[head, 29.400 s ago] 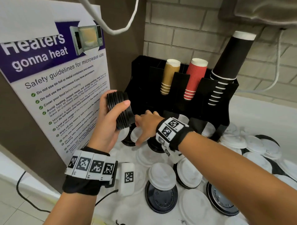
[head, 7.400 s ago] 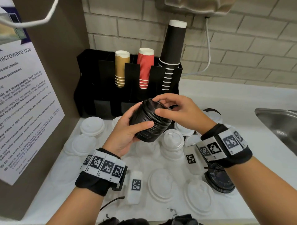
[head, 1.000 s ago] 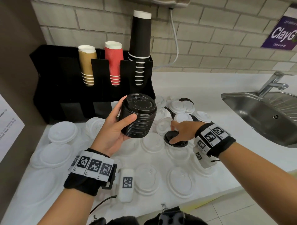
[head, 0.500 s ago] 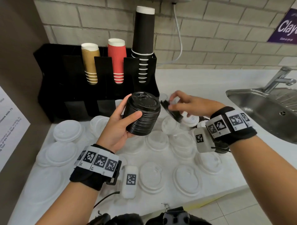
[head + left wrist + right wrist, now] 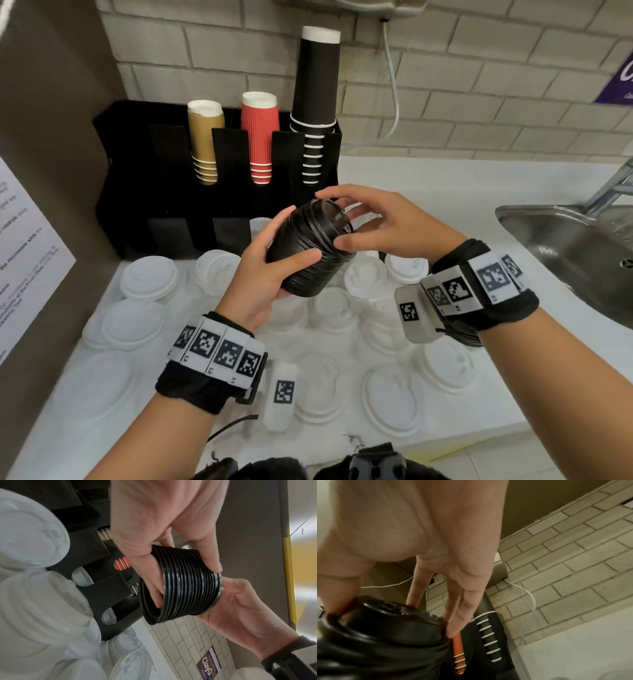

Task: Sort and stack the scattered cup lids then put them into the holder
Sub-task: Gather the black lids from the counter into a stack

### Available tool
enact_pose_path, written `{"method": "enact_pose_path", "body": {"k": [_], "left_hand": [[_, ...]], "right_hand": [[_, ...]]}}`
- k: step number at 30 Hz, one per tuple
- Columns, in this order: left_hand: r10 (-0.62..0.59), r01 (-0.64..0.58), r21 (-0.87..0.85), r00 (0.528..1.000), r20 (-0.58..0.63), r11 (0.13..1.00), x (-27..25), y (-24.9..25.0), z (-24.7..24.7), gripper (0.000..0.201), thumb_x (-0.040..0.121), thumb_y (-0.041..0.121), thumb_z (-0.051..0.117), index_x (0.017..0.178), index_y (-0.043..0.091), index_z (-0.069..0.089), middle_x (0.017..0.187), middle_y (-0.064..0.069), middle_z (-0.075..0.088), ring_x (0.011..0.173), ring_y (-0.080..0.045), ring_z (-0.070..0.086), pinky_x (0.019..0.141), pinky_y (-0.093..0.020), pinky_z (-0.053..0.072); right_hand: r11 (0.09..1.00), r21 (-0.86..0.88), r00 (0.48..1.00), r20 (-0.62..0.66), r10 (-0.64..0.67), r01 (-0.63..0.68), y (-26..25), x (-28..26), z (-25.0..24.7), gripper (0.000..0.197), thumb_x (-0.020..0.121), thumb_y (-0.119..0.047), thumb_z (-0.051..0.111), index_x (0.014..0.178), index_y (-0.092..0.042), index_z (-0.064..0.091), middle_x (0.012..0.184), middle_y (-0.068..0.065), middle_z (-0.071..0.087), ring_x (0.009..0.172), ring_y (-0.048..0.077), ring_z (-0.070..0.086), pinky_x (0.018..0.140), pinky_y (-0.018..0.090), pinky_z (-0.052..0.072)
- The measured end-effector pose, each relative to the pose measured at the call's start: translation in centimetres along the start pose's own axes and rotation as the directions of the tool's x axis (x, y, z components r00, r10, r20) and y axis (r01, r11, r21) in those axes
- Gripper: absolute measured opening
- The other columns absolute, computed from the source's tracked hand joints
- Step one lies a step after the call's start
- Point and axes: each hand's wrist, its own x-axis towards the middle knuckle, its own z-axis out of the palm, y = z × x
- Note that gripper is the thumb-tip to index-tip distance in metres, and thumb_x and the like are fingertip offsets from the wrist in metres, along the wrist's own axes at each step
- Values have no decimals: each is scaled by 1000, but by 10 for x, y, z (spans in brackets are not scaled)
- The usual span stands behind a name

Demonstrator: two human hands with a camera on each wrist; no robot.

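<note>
A stack of black cup lids (image 5: 310, 260) hangs tilted above the counter, gripped round its side by my left hand (image 5: 267, 267). My right hand (image 5: 376, 226) curls its thumb and fingers round the rim of the top black lid (image 5: 388, 615). The left wrist view shows the ribbed stack (image 5: 187, 582) between my left hand (image 5: 154, 520) and right hand (image 5: 240, 608). The black holder (image 5: 137, 192) stands just behind. Several white lids (image 5: 147, 277) lie scattered on the white counter (image 5: 445, 192).
The holder carries brown cups (image 5: 205, 137), red cups (image 5: 258, 133) and a tall black cup stack (image 5: 318, 89). A steel sink (image 5: 575, 246) is at the right. A brown panel with a poster (image 5: 27, 240) closes the left side. A brick wall (image 5: 479, 85) is behind.
My right hand picked a black lid off the counter, carried it up and left, and now holds it on top of the stack in my left hand.
</note>
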Motion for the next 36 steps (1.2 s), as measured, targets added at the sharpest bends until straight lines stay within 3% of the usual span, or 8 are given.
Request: {"method": "enact_pose_path", "body": {"k": [3, 7, 12, 16, 20, 30, 34, 36], "left_hand": [[3, -5, 37, 999, 50, 999, 1, 0, 3, 72, 59, 36, 85, 122, 54, 57, 122, 15, 66, 112, -9, 64, 75, -33, 57], [0, -3, 44, 998, 69, 999, 1, -3, 7, 70, 65, 29, 85, 124, 53, 57, 124, 13, 65, 113, -12, 64, 76, -34, 58], [3, -4, 1, 998, 62, 1000, 0, -5, 14, 66, 62, 32, 85, 120, 53, 60, 123, 11, 66, 112, -13, 65, 73, -34, 58], [10, -8, -32, 998, 68, 999, 0, -5, 17, 59, 69, 24, 79, 117, 54, 61, 126, 6, 65, 113, -16, 65, 72, -33, 58], [13, -9, -39, 996, 89, 999, -1, -6, 19, 59, 68, 28, 80, 117, 56, 60, 125, 6, 65, 112, -15, 65, 72, -32, 58], [59, -60, 7, 997, 56, 998, 3, -4, 19, 70, 58, 34, 86, 120, 54, 60, 121, 13, 66, 112, -9, 64, 73, -29, 57], [65, -63, -53, 997, 36, 997, 4, -3, 18, 68, 67, 25, 79, 127, 48, 56, 123, 9, 66, 114, -12, 64, 74, -29, 57], [73, -71, -92, 997, 18, 993, 5, -2, 16, 69, 70, 22, 75, 133, 42, 53, 126, 6, 66, 116, -14, 63, 77, -30, 57]], "right_hand": [[1000, -30, 998, 66, 3, -1, 0, 2, -8, 57, 80, -16, 75, 130, -35, 55, 116, -3, 61, 104, 13, 61, 89, 28, 54], [999, -45, 991, 130, 0, 6, 1, 5, -15, 56, 79, -18, 75, 128, -37, 57, 116, -5, 62, 105, 11, 61, 87, 23, 53], [996, -76, 989, 142, -27, 38, 4, 5, -18, 55, 77, -22, 77, 126, -38, 57, 113, -6, 62, 102, 10, 61, 85, 19, 53], [994, -86, 989, 137, -50, 62, 5, 6, -19, 56, 76, -24, 78, 127, -37, 58, 111, -7, 63, 98, 5, 60, 80, 13, 50], [995, -73, 989, 138, -51, 62, 6, 5, -19, 58, 77, -23, 78, 129, -35, 58, 105, -23, 58, 95, -8, 56, 74, 6, 44], [997, -70, 986, 161, -34, 46, 6, 2, -27, 61, 79, -15, 75, 133, -35, 55, 119, -13, 57, 109, 6, 55, 87, 24, 53], [1000, -1, 988, 156, -13, 14, 2, -2, -30, 64, 81, -33, 72, 138, -41, 44, 132, -10, 53, 121, 1, 50, 95, 22, 49], [999, 5, 998, 47, 38, -38, 6, -7, -38, 48, 84, -40, 67, 129, -37, 52, 130, -10, 56, 117, 2, 55, 98, 24, 48]]}}
